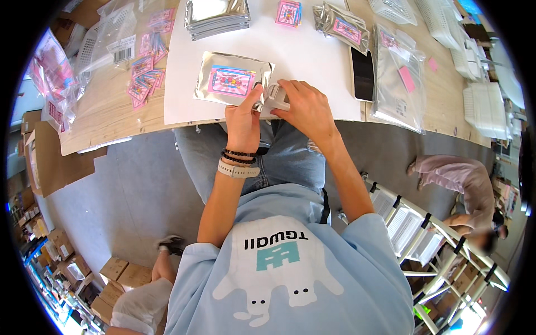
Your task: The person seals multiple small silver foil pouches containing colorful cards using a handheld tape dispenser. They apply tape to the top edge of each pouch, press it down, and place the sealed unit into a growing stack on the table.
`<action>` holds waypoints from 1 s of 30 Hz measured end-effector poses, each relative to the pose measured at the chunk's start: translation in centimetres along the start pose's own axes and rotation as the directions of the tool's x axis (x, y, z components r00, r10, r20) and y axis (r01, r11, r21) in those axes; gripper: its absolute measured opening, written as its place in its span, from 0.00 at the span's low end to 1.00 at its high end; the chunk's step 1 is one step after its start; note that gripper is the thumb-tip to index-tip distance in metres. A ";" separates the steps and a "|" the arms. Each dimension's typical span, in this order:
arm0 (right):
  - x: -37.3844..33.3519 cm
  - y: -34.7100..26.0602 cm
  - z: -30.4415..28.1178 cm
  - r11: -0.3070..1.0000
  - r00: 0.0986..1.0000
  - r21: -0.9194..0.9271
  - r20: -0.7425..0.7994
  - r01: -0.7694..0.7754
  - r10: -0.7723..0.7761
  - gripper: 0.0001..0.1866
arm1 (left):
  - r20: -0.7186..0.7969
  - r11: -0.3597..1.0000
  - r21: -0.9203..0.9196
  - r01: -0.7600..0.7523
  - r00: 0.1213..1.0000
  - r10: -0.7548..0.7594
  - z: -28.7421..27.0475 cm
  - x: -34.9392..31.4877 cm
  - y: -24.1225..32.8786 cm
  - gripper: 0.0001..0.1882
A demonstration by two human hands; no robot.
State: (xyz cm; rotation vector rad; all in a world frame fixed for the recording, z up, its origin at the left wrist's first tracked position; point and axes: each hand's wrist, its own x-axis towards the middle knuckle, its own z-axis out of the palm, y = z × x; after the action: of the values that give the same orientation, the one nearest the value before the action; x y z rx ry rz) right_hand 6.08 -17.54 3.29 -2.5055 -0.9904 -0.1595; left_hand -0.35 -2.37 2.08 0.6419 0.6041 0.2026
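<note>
My left hand grips a silver foil pouch at its near right corner, thumb on top. A pink and blue printed card lies flat on the pouch's face; whether it is stuck there I cannot tell. In my right hand is a small whitish translucent plastic tool, held between thumb and fingers against the pouch's right edge. Its exact kind is unclear. Both hands are over the near edge of a white sheet on the table.
Silver pouches are stacked at the back, beside pink cards and more pouches. Loose cards lie left. A phone, a clear bag and white baskets stand right. Two other people are nearby.
</note>
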 end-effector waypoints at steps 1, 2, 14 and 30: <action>-0.1 0.0 0.1 1.000 1.000 -0.004 -0.005 0.000 0.000 0.32 | -0.004 1.000 -0.001 -0.004 1.000 0.004 0.2 -0.1 0.0 0.11; -0.2 0.1 0.1 1.000 1.000 -0.008 -0.010 0.000 0.000 0.31 | -0.008 1.000 -0.002 -0.009 1.000 0.008 0.3 -0.2 0.0 0.11; -0.1 0.2 0.3 0.999 1.000 0.028 -0.007 -0.018 0.019 0.32 | 0.011 0.988 0.104 -0.117 0.993 0.117 0.7 -0.1 -0.2 0.11; -0.5 0.8 0.9 0.997 0.994 0.012 -0.080 0.082 -0.081 0.38 | -0.032 0.988 0.137 -0.070 0.997 0.075 -1.2 2.1 -1.1 0.11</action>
State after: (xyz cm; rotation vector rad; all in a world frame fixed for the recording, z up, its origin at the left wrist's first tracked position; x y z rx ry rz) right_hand 6.15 -17.96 2.07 -2.4265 -1.0584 -0.2731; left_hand 0.62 -1.83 -0.34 0.7936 0.6343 0.2429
